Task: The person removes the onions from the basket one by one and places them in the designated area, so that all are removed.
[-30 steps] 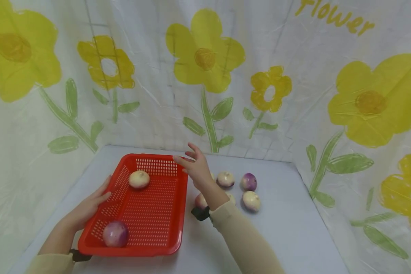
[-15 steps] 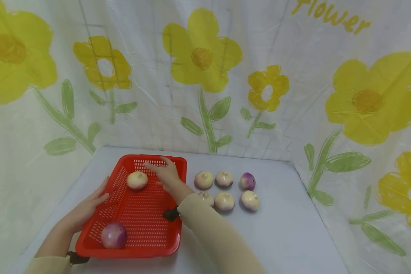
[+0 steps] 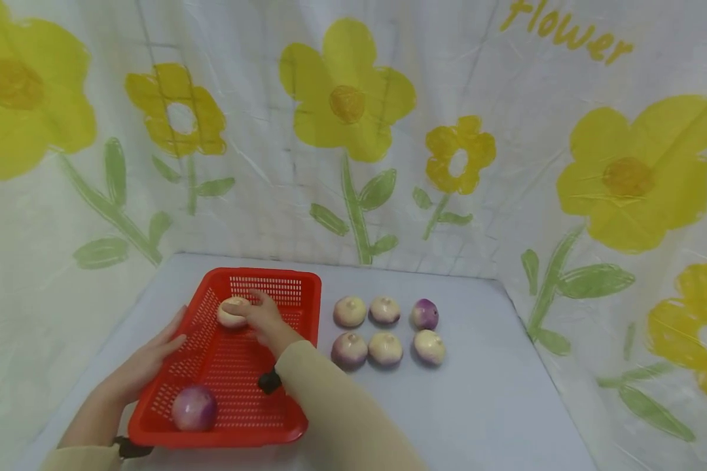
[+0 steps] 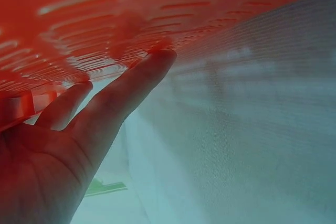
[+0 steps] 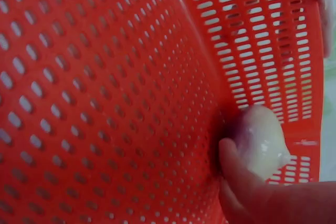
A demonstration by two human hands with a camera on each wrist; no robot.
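A red perforated basket (image 3: 244, 435) stands tilted on the table's left side. My left hand (image 3: 144, 363) lies along its left side, and the left wrist view shows straight fingers (image 4: 131, 90) touching the outer wall. Inside the basket, a cream-white turnip (image 3: 228, 319) sits near the back left. My right hand (image 3: 268, 324) reaches over the basket to it, one digit across the turnip's top. In the right wrist view, a fingertip (image 5: 229, 156) meets the side of that turnip (image 5: 258, 137). A purple turnip (image 3: 194, 408) lies in the front left corner.
Right of the basket, several turnips stand in two rows on the white table (image 3: 477, 405), among them a purple one (image 3: 425, 314) and a pale one (image 3: 385, 348). A white curtain (image 3: 389, 216) painted with yellow flowers hangs behind the table.
My right hand has moved left and down from above the basket's right rim to the white turnip inside. The left hand and both turnips in the basket have stayed in place.
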